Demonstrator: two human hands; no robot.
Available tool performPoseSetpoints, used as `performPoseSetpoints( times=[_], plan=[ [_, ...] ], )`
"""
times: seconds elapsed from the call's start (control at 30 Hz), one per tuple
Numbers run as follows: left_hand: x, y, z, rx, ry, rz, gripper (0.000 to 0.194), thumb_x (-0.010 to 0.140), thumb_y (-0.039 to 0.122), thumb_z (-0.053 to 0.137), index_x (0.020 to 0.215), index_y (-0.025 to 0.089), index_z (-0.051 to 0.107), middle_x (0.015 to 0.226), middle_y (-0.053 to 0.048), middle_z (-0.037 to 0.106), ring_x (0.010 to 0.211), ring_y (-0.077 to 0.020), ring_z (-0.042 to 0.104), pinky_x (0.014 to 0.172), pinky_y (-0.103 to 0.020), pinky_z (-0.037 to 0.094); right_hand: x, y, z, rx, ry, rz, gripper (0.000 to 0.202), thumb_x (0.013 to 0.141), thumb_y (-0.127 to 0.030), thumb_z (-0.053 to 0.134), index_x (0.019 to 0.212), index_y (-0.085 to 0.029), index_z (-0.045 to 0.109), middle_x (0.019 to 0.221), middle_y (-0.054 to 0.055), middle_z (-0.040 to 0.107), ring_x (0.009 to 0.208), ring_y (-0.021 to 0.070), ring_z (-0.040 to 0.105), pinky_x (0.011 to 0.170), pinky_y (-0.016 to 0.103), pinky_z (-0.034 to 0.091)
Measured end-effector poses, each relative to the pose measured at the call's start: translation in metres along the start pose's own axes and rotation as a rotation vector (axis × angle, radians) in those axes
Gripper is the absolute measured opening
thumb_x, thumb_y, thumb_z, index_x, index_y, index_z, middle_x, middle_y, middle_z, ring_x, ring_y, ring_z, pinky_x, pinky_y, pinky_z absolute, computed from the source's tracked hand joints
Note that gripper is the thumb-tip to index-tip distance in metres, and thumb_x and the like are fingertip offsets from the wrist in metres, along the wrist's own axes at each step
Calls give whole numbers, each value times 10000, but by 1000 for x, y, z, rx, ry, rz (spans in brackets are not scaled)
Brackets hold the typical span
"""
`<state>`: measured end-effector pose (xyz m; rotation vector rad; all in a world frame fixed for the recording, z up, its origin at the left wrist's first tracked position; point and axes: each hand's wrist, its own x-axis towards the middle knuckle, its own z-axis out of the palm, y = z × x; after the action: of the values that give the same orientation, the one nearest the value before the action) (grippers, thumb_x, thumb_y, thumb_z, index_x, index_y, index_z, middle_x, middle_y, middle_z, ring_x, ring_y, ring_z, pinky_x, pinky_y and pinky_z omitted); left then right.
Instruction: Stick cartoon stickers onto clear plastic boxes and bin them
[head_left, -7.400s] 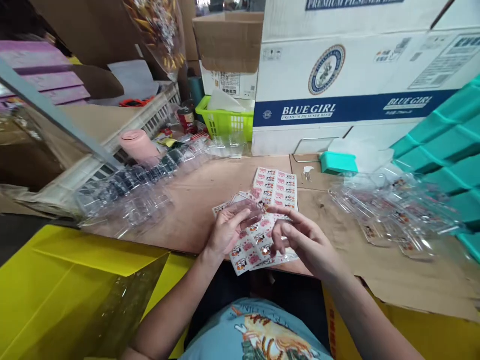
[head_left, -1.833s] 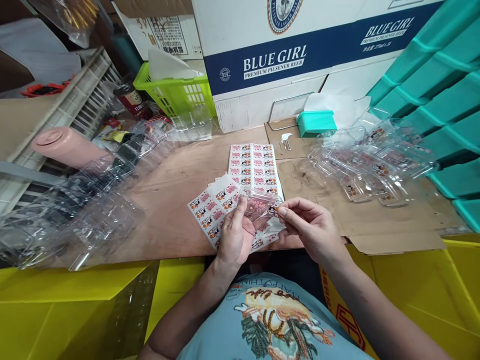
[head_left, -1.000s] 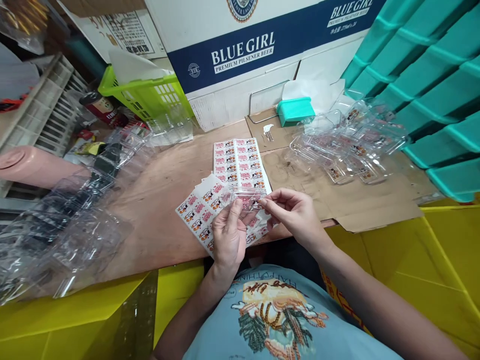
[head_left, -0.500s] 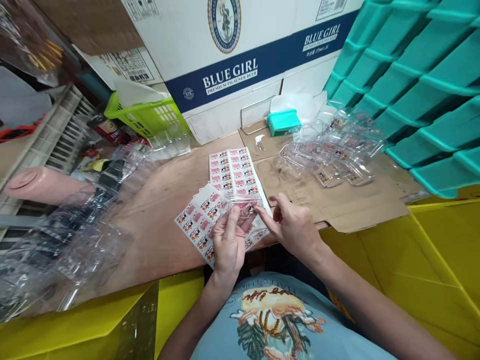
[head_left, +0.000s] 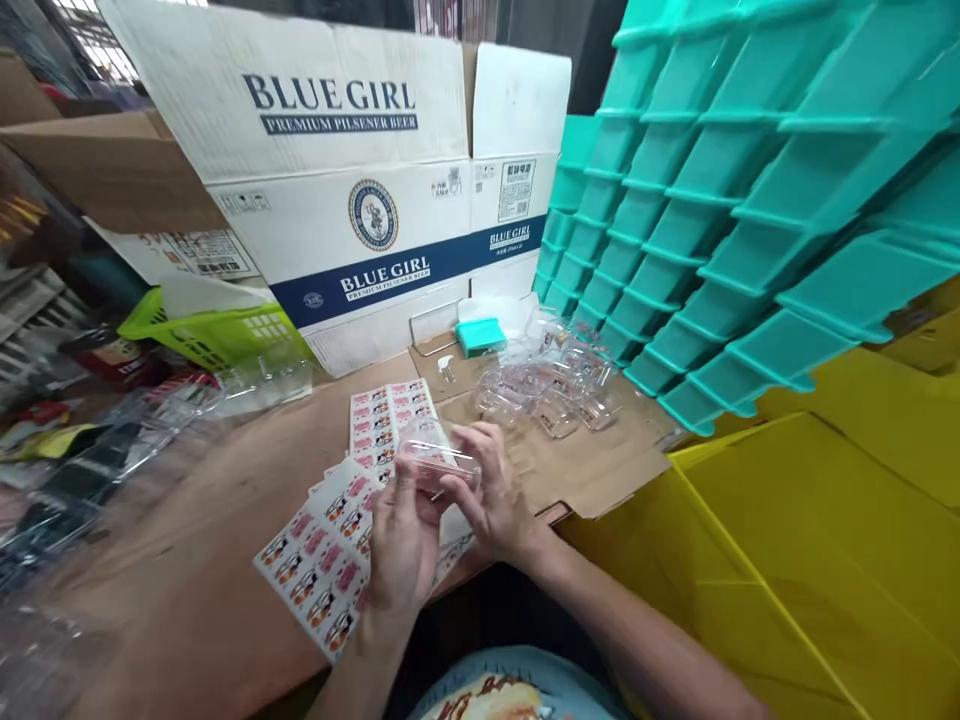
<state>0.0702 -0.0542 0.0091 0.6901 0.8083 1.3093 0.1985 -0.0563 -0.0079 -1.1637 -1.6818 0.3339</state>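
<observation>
Between my two hands is a small clear plastic box (head_left: 439, 462), held up over the table's front edge. My left hand (head_left: 405, 540) grips its left end, thumb on the near side. My right hand (head_left: 495, 495) is closed on its right end, with thumb below and fingers above. Pinkish colour shows through the box, but I cannot make out any sticker on it. Under and left of my hands lie sheets of stickers (head_left: 319, 570) with cartoon animals and pink lettering. Another sticker sheet (head_left: 371, 415) lies farther back, partly behind the box.
Several clear boxes (head_left: 559, 385) are heaped on flat cardboard (head_left: 600, 465) at right. Behind stand a beer carton (head_left: 315, 230), a small teal box (head_left: 480, 335) and a green basket (head_left: 202, 340). Teal bins (head_left: 675, 220) tower at right above a yellow container (head_left: 810, 560). Clear plastic packaging (head_left: 37, 640) lies left.
My view has tilted up and swung right. My right hand has gone from pointing one finger at the box to gripping its right end. The box has turned in my hands.
</observation>
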Motion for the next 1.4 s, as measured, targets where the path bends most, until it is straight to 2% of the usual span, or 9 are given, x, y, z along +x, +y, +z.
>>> performPoseSetpoints(
  times=[0.13, 0.23, 0.4, 0.57, 0.77, 0.93, 1.17, 1.27, 1.4],
  plan=[
    [18, 33, -61, 718, 36, 180, 737, 728, 507, 763, 1385, 282, 516, 1398, -101, 573, 1288, -324, 538, 1083, -457, 426, 58, 53, -83, -460, 190, -19, 553, 917, -389, 593, 1415, -231, 409, 1331, 166, 488, 1265, 323, 457, 1064, 486, 415],
    [37, 49, -127, 1352, 193, 214, 955, 579, 552, 787, 1392, 144, 497, 1422, -205, 504, 1376, -445, 381, 1142, -560, 283, 96, 100, -137, -697, 188, 213, 531, 901, -397, 599, 1346, -124, 503, 1278, 222, 545, 1193, 360, 500, 1025, 528, 413],
    [54, 48, -176, 1503, 140, 172, 361, 702, 477, 666, 911, 183, 684, 877, -86, 654, 956, -311, 603, 908, -442, 453, 104, 104, -120, -844, 156, 123, 565, 920, -456, 565, 1362, -111, 504, 1418, 250, 462, 1346, 431, 345, 1048, 630, 317],
    [58, 40, -174, 1301, 101, 364, 151, 776, 348, 616, 732, 204, 603, 786, -22, 618, 769, -188, 579, 758, -317, 464, 71, 31, -5, -336, -298, -176, 371, 990, -436, 478, 1230, -179, 596, 1191, 141, 640, 1136, 269, 555, 988, 442, 467],
    [45, 30, -169, 1241, 58, 422, 281, 757, 315, 730, 1007, 222, 643, 884, -18, 637, 880, -199, 565, 836, -324, 446, 34, 3, 88, -356, -611, -171, 473, 842, -586, 650, 983, -135, 662, 1119, 189, 614, 1169, 371, 462, 925, 525, 433],
    [46, 23, -172, 1030, 19, 434, 132, 794, 291, 705, 745, 193, 631, 758, -7, 575, 735, -153, 513, 761, -287, 434, 28, 2, 91, -307, -663, -132, 236, 894, -352, 645, 1022, -155, 625, 1151, 162, 618, 1136, 320, 484, 921, 451, 396],
    [46, 41, -151, 727, -16, 325, 307, 801, 341, 712, 1040, 176, 613, 830, -5, 593, 775, -122, 581, 735, -233, 480, 96, -1, 60, -311, -885, -175, 183, 901, -108, 559, 745, -194, 597, 614, -18, 574, 592, 143, 489, 793, 362, 382],
    [44, 51, -137, 598, -116, 139, 350, 722, 315, 795, 1013, 159, 680, 800, -7, 640, 738, -120, 592, 739, -245, 492, 131, -10, 53, -425, -930, -355, 225, 881, -84, 582, 683, -193, 588, 590, -15, 549, 627, 152, 477, 872, 435, 360],
    [37, 45, -127, 399, 15, 109, 235, 667, 268, 837, 783, 141, 678, 823, -19, 680, 746, -116, 611, 729, -229, 493, 131, -18, 62, -543, -710, -570, 128, 926, -129, 553, 859, -186, 645, 846, 65, 646, 884, 238, 530, 941, 523, 348]
  ],
)
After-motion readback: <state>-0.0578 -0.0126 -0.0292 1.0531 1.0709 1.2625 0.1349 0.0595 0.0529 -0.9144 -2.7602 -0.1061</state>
